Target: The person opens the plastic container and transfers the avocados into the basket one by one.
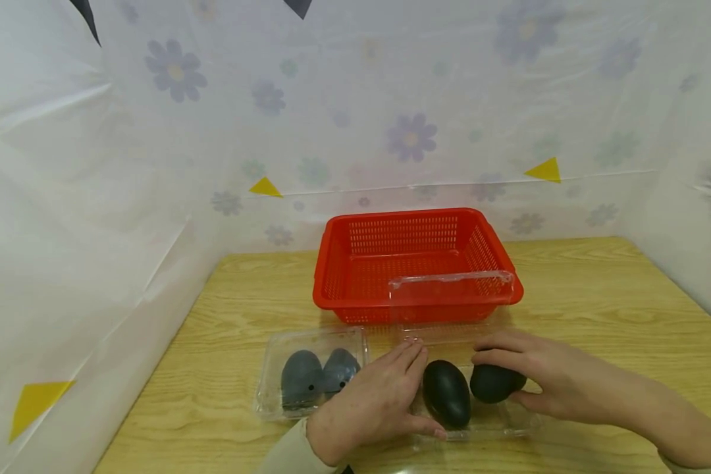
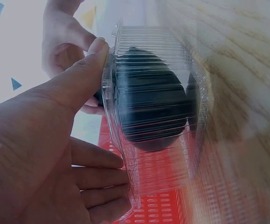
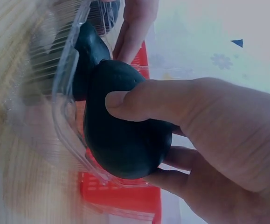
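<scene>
My right hand [image 1: 524,375] holds a dark avocado [image 3: 125,126] over the right side of a clear plastic clamshell box [image 1: 486,431], thumb on one side and fingers on the other. A second dark avocado [image 1: 446,395] lies in the left part of this box. The box's clear lid [image 1: 450,280] stands up at the back, in front of the red basket. My left hand [image 1: 379,401] rests along the box's left rim with fairly straight fingers; in the left wrist view its thumb [image 2: 95,51] touches the rim. Whether the held avocado touches the box floor is hidden.
Left of my left hand sits another clear plastic box [image 1: 266,401], its lid down over two dark fruits [image 1: 301,378]. Behind the boxes a red slotted basket [image 1: 343,303] stands on the wood-grain table [image 1: 213,368]. A flowered white sheet [image 1: 332,99] hangs at the back and sides.
</scene>
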Demonstrator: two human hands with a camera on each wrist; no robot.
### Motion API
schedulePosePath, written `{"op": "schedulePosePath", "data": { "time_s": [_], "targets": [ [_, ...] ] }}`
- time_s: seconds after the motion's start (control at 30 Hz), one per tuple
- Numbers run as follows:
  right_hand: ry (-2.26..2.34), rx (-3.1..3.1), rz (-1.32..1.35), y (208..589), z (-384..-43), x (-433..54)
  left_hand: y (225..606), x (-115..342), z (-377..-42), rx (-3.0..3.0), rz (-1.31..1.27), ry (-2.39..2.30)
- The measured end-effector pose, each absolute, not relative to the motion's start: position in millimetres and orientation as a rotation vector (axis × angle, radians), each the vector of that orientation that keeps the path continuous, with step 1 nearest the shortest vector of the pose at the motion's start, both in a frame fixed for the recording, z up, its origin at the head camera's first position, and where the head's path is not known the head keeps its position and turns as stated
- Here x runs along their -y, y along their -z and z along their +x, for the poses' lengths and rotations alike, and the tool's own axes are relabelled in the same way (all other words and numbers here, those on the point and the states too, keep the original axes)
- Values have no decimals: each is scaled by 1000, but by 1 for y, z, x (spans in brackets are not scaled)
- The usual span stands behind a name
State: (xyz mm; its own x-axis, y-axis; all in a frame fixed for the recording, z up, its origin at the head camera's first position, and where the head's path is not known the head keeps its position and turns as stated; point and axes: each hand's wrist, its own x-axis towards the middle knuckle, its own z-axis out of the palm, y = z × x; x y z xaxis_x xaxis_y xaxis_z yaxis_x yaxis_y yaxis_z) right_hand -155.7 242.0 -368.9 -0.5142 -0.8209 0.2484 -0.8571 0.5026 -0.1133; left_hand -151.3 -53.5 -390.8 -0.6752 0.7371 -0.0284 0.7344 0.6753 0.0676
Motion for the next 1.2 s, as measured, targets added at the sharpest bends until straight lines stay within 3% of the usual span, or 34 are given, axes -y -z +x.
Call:
{"op": "schedulePosePath", "data": {
  "time_s": [1.2],
  "targets": [
    [-414,2460,1171,301,-140,-251,392,55,-151,-2828,1257,-161]
  ]
}}
